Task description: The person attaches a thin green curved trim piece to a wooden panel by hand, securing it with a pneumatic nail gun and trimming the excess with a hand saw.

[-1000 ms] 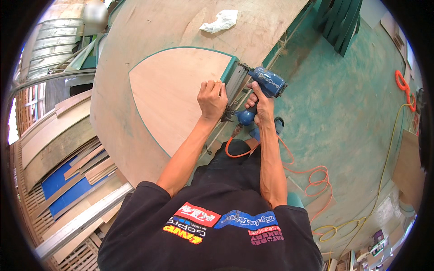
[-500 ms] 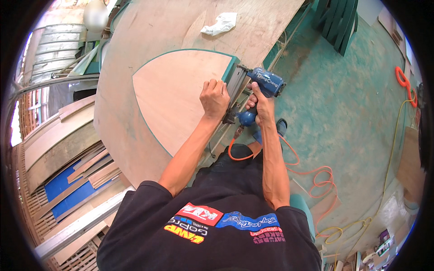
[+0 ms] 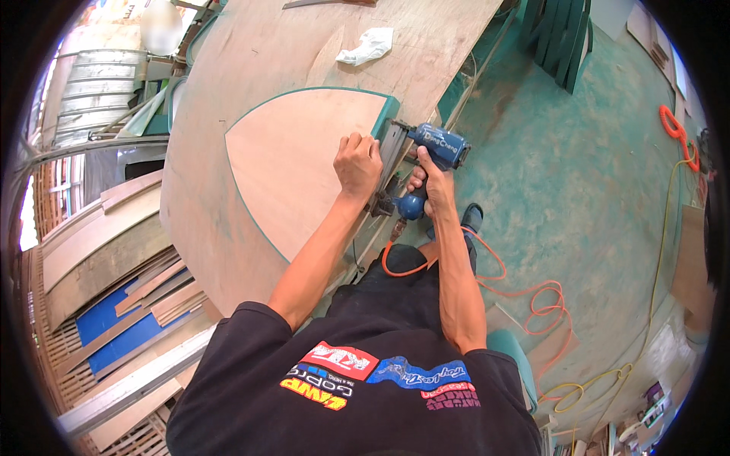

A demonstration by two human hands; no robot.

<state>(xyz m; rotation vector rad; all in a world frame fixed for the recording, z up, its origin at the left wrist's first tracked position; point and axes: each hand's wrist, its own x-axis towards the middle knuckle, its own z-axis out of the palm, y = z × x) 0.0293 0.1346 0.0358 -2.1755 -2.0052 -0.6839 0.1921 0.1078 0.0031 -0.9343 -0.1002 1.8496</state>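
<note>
On the plywood table lies a pale wooden panel [image 3: 300,152] with curved sides and a green edge. My left hand [image 3: 357,166] is closed at its straight right side, fingers curled by the green edging strip [image 3: 386,114]; the fingertips are partly hidden. My right hand [image 3: 432,181] wraps the handle of a blue pneumatic nail gun [image 3: 441,146]. The gun's nose sits at the green edging, just beyond my left hand, and its long magazine runs back beside that hand. From the gun's handle end an orange air hose [image 3: 399,272] loops down.
A crumpled white sheet [image 3: 366,47] rests farther up the plywood table [image 3: 251,68]. Wood strips and boards [image 3: 144,292] are stacked at left. Orange hose coils [image 3: 544,304] trail over the green-stained floor [image 3: 547,197]. Dark green slats [image 3: 559,42] stand at the far right.
The view has shifted slightly, bringing a dark curved piece into sight at the table's far end. Both hands and the nail gun keep nearly the same place against the panel.
</note>
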